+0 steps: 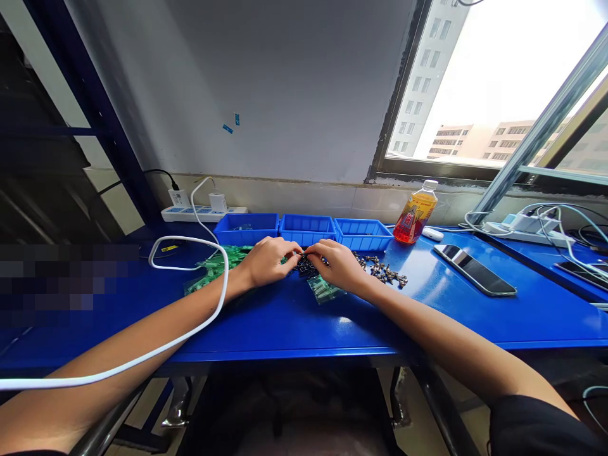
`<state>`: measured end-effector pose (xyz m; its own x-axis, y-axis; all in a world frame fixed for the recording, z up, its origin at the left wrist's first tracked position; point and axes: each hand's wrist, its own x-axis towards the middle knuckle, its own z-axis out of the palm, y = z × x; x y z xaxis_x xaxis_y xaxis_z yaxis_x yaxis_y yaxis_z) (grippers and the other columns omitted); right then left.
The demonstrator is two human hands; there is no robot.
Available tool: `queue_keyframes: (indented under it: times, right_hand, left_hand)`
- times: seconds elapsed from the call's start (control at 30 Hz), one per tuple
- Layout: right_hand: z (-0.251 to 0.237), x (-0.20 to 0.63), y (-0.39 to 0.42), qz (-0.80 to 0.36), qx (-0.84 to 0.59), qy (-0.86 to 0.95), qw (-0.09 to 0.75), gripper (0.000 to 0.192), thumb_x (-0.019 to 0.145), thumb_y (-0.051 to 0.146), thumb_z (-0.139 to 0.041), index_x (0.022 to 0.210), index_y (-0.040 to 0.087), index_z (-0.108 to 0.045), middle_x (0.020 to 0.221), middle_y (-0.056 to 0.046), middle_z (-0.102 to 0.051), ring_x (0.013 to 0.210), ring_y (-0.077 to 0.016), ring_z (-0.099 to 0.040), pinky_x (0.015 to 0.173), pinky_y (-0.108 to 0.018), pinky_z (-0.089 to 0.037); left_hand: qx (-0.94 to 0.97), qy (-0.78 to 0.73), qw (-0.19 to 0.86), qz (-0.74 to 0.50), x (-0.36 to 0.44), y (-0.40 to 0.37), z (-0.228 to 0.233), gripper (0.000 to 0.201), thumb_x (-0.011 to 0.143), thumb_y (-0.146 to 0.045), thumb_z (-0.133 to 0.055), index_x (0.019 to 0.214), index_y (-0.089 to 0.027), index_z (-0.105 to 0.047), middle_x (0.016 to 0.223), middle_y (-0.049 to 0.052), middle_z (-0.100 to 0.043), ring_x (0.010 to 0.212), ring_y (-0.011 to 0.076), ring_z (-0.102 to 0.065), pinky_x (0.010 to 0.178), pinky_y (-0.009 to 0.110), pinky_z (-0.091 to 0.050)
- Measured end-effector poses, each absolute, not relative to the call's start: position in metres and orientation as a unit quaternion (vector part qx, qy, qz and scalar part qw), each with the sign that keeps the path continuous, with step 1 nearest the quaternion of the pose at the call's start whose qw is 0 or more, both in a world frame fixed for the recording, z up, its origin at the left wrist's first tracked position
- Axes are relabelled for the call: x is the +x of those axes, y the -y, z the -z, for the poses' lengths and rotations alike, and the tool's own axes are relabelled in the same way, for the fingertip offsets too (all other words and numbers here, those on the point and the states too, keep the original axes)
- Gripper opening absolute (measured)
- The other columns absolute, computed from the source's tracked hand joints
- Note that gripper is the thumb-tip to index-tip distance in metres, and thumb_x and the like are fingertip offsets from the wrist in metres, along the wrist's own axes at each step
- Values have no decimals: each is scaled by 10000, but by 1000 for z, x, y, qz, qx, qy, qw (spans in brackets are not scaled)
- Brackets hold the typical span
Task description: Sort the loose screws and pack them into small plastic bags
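Observation:
My left hand [268, 261] and my right hand [336, 265] meet over a small heap of dark parts [304, 266] on the blue table [294, 323]. Both hands pinch tiny pieces between their fingertips; what exactly each holds is too small to make out. Green plastic bags [216, 265] lie under and beside my left wrist. A smaller clear bag with green pieces [323, 289] sits just below my right hand. Several loose dark metal parts [384, 271] are scattered to the right of my right hand.
Three blue bins [306, 228] stand in a row behind the hands. An orange drink bottle [414, 218], a phone [475, 271], power strips [202, 213] and white cables [190, 316] lie around. A window is at the back right.

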<state>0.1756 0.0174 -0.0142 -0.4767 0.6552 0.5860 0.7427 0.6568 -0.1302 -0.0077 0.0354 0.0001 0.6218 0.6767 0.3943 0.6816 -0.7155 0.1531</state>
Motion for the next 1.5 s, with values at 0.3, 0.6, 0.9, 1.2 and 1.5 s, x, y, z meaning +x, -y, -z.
queue_keyframes:
  times: [0.3, 0.6, 0.9, 1.2, 1.5]
  right_hand:
    - [11, 175, -15, 77, -421, 847, 315, 82, 826, 199, -572, 779, 182, -637, 719, -21, -626, 718, -144, -554, 677, -254, -412]
    - [11, 175, -14, 77, -422, 844, 323, 116, 828, 214, -574, 724, 184, -615, 699, -15, -610, 701, -139, -539, 662, -251, -398]
    - [13, 175, -15, 69, -424, 838, 336, 126, 819, 222, -575, 698, 187, -585, 696, -11, -610, 683, -134, -535, 648, -247, -395]
    - [13, 175, -15, 50, -402, 849, 339, 72, 806, 153, -524, 808, 189, -585, 747, -16, -624, 708, -137, -552, 667, -243, -411]
    - [14, 175, -16, 57, -408, 844, 343, 107, 825, 164, -500, 753, 188, -576, 726, -23, -623, 700, -144, -554, 663, -252, -409]
  left_hand:
    - [-898, 383, 6, 215, -10, -36, -4, 284, 807, -313, -422, 935, -213, -656, 830, 21, -703, 797, 198, -610, 759, 333, -421]
    - [-894, 385, 3, 231, -12, -35, -7, 275, 799, -361, -451, 936, -209, -635, 778, 13, -692, 757, 184, -607, 717, 308, -423]
    - [-892, 387, -8, 233, -12, -35, -7, 228, 793, -320, -442, 842, -195, -627, 794, 19, -688, 776, 185, -613, 728, 309, -430]
    - [-892, 389, -13, 229, -12, -34, -7, 269, 799, -348, -408, 823, -191, -626, 790, 26, -686, 772, 195, -611, 719, 318, -431]
    - [-892, 384, -19, 236, -11, -34, -4, 236, 783, -349, -439, 836, -196, -610, 762, 9, -682, 749, 182, -611, 718, 303, -438]
